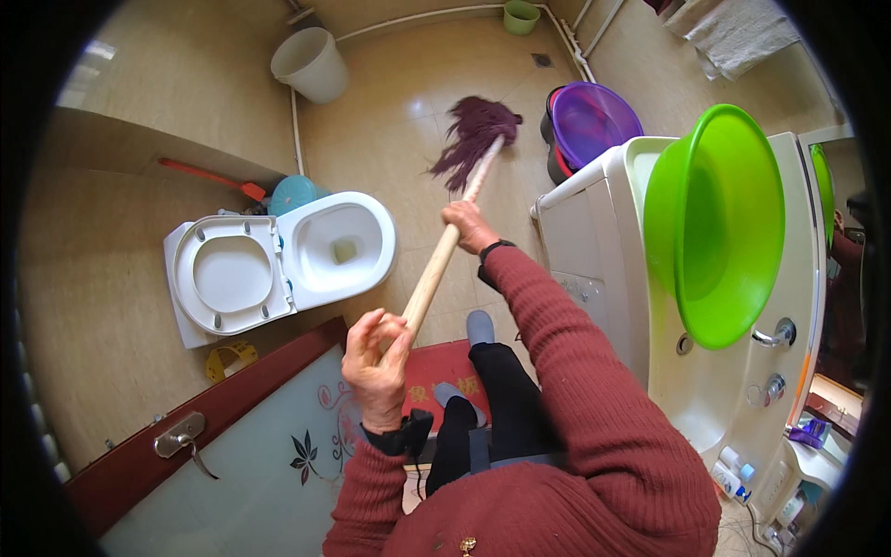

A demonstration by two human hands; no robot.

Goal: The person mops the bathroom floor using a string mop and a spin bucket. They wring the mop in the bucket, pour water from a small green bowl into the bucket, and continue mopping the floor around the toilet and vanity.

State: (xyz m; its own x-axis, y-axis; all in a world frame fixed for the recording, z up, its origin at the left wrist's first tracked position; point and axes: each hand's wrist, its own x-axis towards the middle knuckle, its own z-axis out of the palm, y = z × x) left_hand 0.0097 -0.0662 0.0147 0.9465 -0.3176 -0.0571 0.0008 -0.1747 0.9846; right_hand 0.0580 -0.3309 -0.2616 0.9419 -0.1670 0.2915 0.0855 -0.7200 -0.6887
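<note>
A mop with a pale wooden handle (pixel 430 290) and a dark purple string head (pixel 480 130) slants away from me, its head spread on the tiled floor. My right hand (pixel 471 226) is closed round the handle about midway along. At the near end of the handle, my left hand (pixel 376 362) is curled loosely, with thumb and fingers against the wood. Part of that grip is hidden by the hand itself. Both wrists carry dark bands.
To the left stands a toilet (pixel 339 249), lid raised. A glass-panelled door (pixel 251 455) is at near left. On the right, a green basin (pixel 715 227) rests on the sink counter. Purple tubs (pixel 594 121) and a white bucket (pixel 311 65) stand farther off. A red mat (pixel 427 364) lies under my feet.
</note>
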